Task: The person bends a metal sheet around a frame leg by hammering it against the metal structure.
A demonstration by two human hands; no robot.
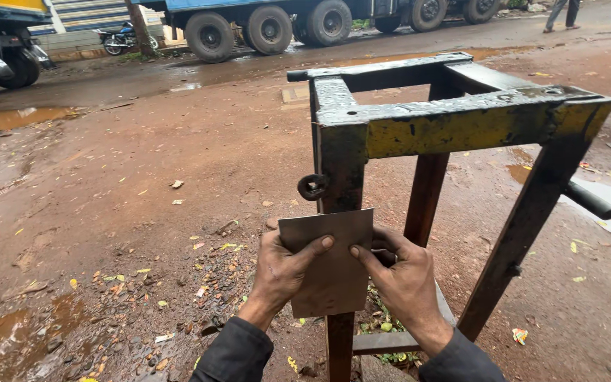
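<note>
Pressing a flat grey metal plate (pixel 330 263) against the front leg (pixel 341 212) of a rusty steel frame (pixel 454 117), the person holds it with both hands at once. The left hand (pixel 282 272) clasps the plate's left edge, thumb laid across its face and fingers hidden behind; its grip is closed on the plate. The right hand (pixel 402 277) does the same on the right edge, thumb tip on the face near the middle, so that grip is closed on the plate too. The plate stands upright, slightly tilted, covering the leg just below a small dark ring (pixel 312 187) that sticks out of the leg's side.

As far as can be judged, the work is at the stage of placing: the plate is brought to the leg and held flat on it, but nothing shows it fastened. No weld, clamp or bolt can be seen, and no tool lies in reach. Lining it up looks nearly done; fixing it looks still to do.

Around the frame lies wet reddish ground (pixel 143 212) with puddles, litter and small stones. A truck (pixel 270 21) stands on the road behind.
</note>
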